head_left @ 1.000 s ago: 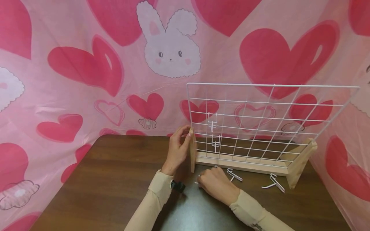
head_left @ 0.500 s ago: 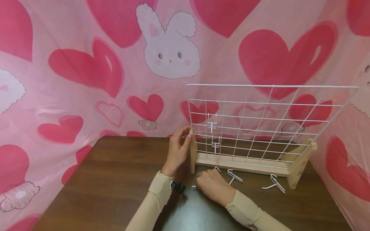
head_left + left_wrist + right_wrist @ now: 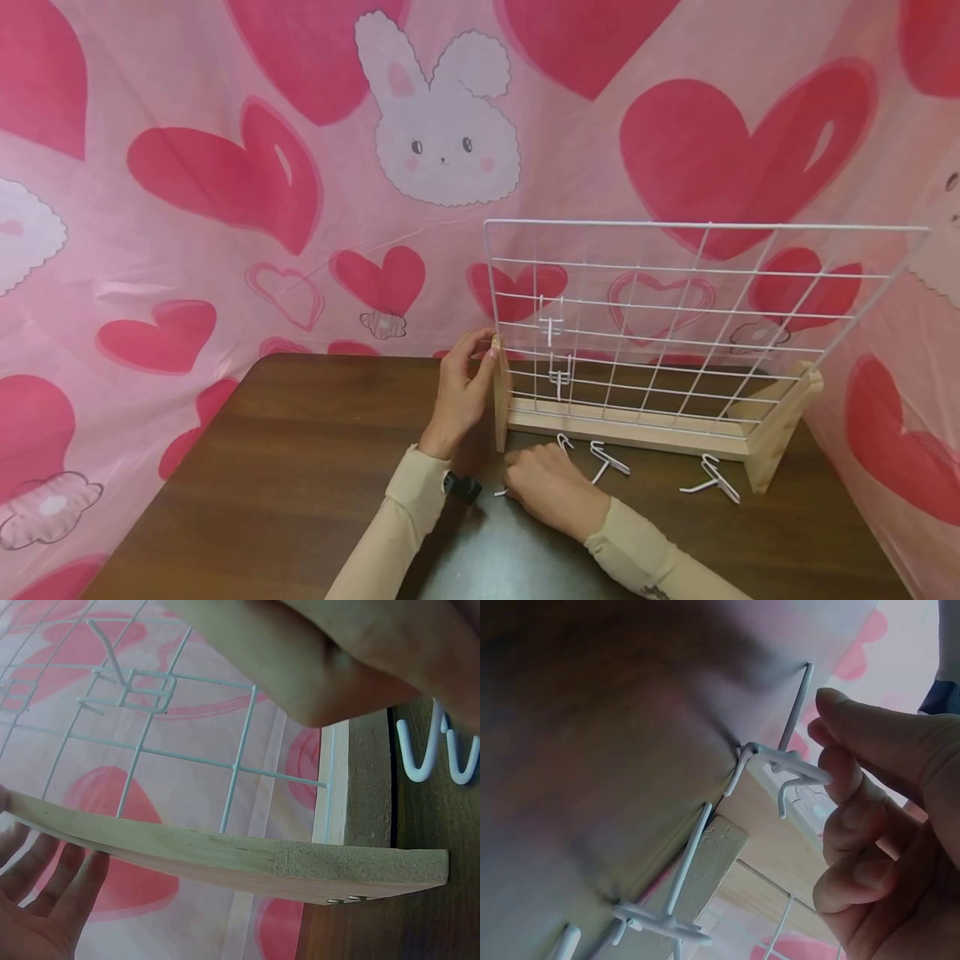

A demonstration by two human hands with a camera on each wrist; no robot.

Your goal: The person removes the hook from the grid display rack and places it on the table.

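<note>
A white wire grid (image 3: 705,317) stands upright in a wooden base (image 3: 630,429) at the table's back right. My left hand (image 3: 480,348) grips the wooden end post (image 3: 499,400) on the grid's left side; its fingers (image 3: 45,900) lie behind that post (image 3: 225,859) in the left wrist view. Just in front of the base, low over the table, my right hand (image 3: 513,481) pinches a white wire hook (image 3: 787,761) between thumb and fingers. One end of this hook (image 3: 498,493) pokes out left of the hand. Two hooks (image 3: 550,321) hang on the grid.
Loose white hooks lie on the dark wooden table (image 3: 300,467) in front of the base: one pair (image 3: 609,458) by my right hand, another hook (image 3: 712,477) near the right end post (image 3: 776,429). A pink heart-print cloth (image 3: 225,183) surrounds the table.
My right hand has slid a little left and toward me along the table with the hook, whose end now shows beside the hand. The left hand stays on the post.
</note>
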